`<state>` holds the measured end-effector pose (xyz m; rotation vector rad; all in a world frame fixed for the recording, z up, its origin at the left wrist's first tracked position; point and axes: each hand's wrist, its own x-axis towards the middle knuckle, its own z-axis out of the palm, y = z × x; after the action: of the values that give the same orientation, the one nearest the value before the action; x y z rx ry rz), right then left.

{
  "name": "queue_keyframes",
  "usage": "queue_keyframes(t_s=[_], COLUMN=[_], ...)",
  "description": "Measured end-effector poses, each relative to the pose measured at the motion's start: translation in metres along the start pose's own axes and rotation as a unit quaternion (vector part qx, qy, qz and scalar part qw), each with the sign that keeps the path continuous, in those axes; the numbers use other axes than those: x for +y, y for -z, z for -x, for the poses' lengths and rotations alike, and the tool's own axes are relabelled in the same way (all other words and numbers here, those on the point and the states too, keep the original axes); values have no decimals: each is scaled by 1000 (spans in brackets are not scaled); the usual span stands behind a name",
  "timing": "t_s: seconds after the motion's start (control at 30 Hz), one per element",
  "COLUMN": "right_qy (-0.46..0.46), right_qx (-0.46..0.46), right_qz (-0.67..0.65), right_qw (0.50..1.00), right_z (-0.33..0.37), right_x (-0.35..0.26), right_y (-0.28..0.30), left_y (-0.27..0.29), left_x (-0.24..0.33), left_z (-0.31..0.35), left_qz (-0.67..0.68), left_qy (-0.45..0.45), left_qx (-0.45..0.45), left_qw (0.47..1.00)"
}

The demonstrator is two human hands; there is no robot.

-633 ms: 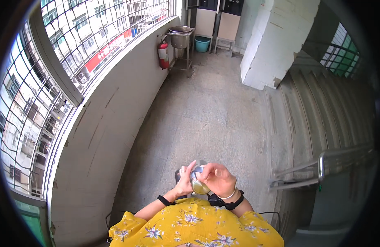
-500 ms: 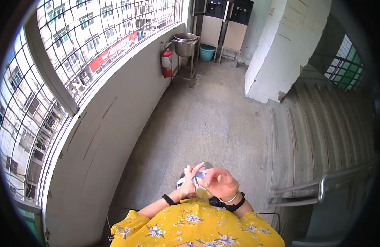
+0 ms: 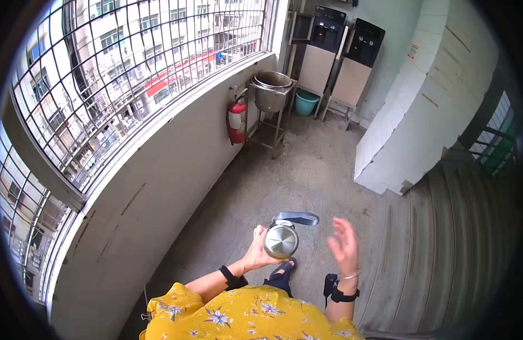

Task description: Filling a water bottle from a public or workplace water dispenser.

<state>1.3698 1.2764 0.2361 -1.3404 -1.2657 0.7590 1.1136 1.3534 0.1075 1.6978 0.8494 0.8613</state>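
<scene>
A bottle point(image 3: 280, 242) with a round, brushed-silver top faces up at me near the lower middle. A grey-blue strap point(image 3: 296, 217) sticks out from its far side toward the right. My left hand point(image 3: 258, 250) is wrapped round the bottle from its left side. Some of its fingers are hidden behind the bottle. To the right of the bottle, apart from it, my right hand point(image 3: 343, 246) is raised with its fingers spread and slightly blurred. Nothing shows in it.
At the far end stand a metal basin on a stand point(image 3: 270, 97), a red fire extinguisher point(image 3: 237, 120), a teal bucket point(image 3: 306, 103) and two water dispensers point(image 3: 323, 51). Barred windows line the left wall point(image 3: 142, 181). A white pillar point(image 3: 411, 107) stands before stairs point(image 3: 437, 243) on the right.
My right hand has come off the bottle and moved right, opening its fingers. The bottle now sits clear of my shirt in my left hand, its top facing me. The view has shifted forward.
</scene>
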Motion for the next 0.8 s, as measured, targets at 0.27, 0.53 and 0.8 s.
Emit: queue_keyframes(t_s=[0.27,0.53,0.8], right_qy=[10,39,-9], right_qx=[-236,-255,-266], right_qz=[5,50,-137], right_qw=[972,965,954], right_z=[-163,-373,-643], right_x=[113,153,203], right_y=[-40,-39,-82], left_y=[-30,8,90], left_x=[-41,-60,-148], left_z=[-168,-339,-489], left_qz=[-18,-29,63], left_qy=[2,14,137], left_qx=[74,121,94], left_qw=[997,992,984])
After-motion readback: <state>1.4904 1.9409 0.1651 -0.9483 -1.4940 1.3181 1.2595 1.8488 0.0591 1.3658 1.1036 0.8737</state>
